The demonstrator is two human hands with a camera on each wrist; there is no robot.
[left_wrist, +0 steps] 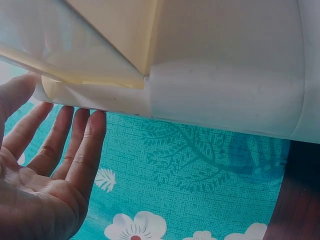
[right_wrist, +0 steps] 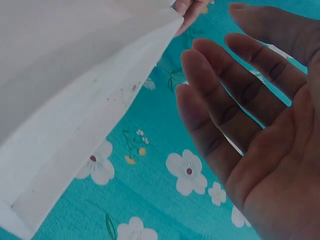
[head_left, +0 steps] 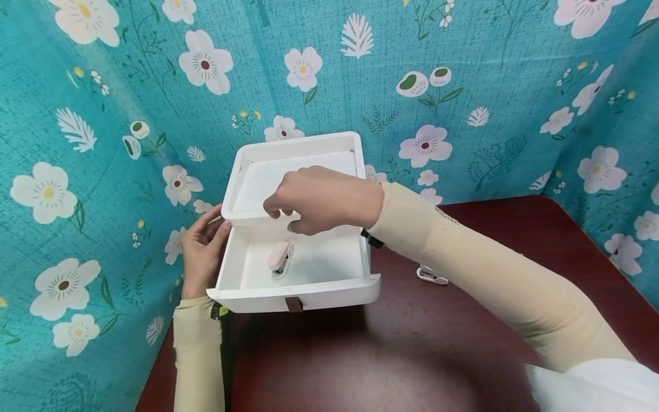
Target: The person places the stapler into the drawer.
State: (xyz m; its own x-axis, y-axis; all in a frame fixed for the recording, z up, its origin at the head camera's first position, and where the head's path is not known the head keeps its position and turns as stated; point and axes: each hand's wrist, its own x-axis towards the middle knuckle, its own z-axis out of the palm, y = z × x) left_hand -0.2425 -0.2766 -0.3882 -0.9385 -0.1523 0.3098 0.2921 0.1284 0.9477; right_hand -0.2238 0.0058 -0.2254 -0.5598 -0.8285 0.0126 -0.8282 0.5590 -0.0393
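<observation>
A white box (head_left: 355, 150) with a recessed top has its drawer (head_left: 329, 292) pulled out at the front. Inside the drawer lies a small pink mini stapler (head_left: 280, 256). My right hand (head_left: 326, 200) hovers above the front of the box top and the drawer, fingers loosely bent and holding nothing. In the right wrist view, that hand (right_wrist: 260, 110) is apart from the box. My left hand (head_left: 202, 249) touches the box's left side near its front corner. The left wrist view shows this hand's fingers (left_wrist: 92, 145) extended, tips against the box's edge.
Another small stapler (head_left: 431, 276) lies on the dark red table (head_left: 412, 343), right of the drawer and partly behind my right sleeve. A brown pull tab (head_left: 294, 304) is on the drawer front. Teal flowered cloth (head_left: 334, 86) hangs behind and at both sides.
</observation>
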